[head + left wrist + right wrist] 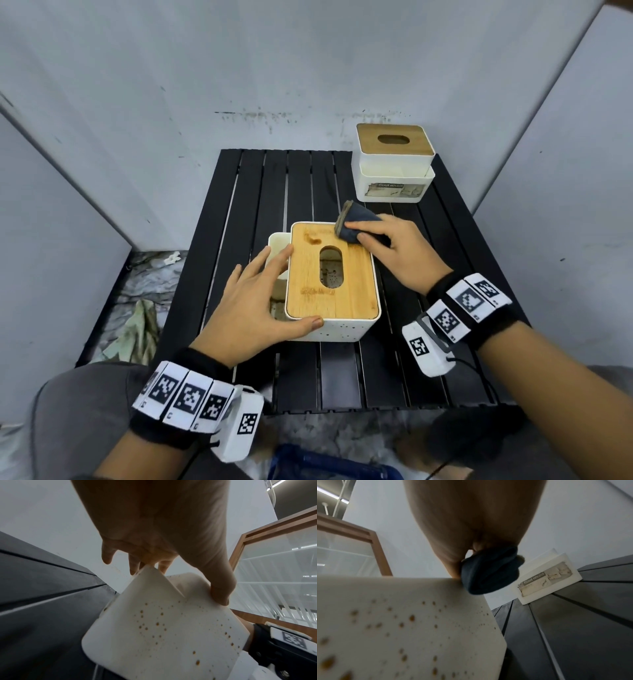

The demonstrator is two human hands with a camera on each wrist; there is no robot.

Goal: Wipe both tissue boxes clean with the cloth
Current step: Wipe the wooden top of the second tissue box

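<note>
A white tissue box (337, 330) with a bamboo lid (356, 284) stands mid-table; brown spots dot its sides (163, 635) (393, 628) and smears mark the lid. My left hand (253, 301) steadies its left side, fingers straight over the side compartment, thumb on the front edge (221, 593). My right hand (387, 246) grips a folded dark blue cloth (356, 226) (489, 572) and presses it on the lid's far right corner. The second tissue box (394, 164) (546, 577), white with a bamboo lid and a torn label, stands at the table's back right corner.
The black slatted table (257, 192) sits in a corner of grey walls. Crumpled pale material (137, 329) lies on the floor to the left. A blue object (308, 462) shows below the table's near edge. A wood-framed glass panel (274, 561) stands behind.
</note>
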